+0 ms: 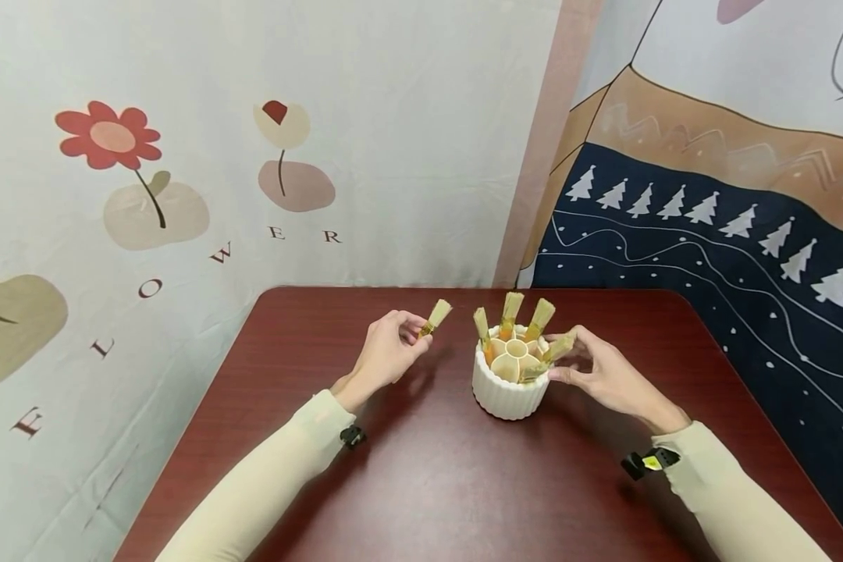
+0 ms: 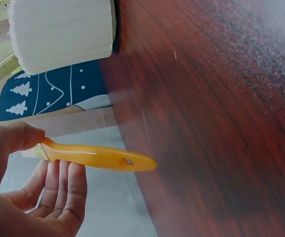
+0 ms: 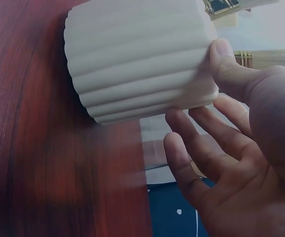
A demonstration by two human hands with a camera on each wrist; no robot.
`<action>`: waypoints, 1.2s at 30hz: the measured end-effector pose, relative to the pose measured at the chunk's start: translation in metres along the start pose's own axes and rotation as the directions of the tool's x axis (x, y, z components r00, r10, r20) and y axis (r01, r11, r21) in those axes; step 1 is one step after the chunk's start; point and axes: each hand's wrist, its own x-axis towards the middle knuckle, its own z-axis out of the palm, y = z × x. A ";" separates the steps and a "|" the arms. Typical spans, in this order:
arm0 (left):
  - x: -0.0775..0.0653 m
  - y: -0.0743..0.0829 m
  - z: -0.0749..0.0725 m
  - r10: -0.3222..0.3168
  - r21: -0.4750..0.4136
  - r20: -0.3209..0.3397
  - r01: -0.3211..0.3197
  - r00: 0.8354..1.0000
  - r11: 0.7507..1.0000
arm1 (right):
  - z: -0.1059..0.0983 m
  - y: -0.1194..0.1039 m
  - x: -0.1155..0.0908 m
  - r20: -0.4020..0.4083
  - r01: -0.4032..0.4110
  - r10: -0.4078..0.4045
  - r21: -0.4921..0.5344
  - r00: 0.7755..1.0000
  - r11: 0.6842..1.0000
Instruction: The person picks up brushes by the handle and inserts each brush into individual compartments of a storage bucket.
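Observation:
My left hand (image 1: 386,353) pinches a paintbrush (image 2: 95,155) near its ferrule, between thumb and fingers. The brush has an orange handle with a hole near its end, and pale bristles (image 1: 441,311) that point up and away in the head view. To its right stands a round white ribbed holder (image 1: 507,393), divided into compartments around a central tube. Several other paintbrushes (image 1: 511,312) stand in it, bristles up. My right hand (image 1: 614,378) holds the right side of the holder, with the thumb (image 3: 223,52) against its wall near the rim and fingers along the side.
Holder and hands are over a dark red-brown table (image 1: 421,484) with rounded far corners. Behind it hangs a pale cloth (image 1: 407,156) with flower prints, and on the right a navy cloth (image 1: 618,242) with white trees.

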 end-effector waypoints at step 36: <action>-0.021 0.045 0.002 0.157 -0.215 -0.108 -0.178 0.982 0.960 | 0.002 0.009 0.005 -0.010 0.045 -0.045 0.017 0.999 0.999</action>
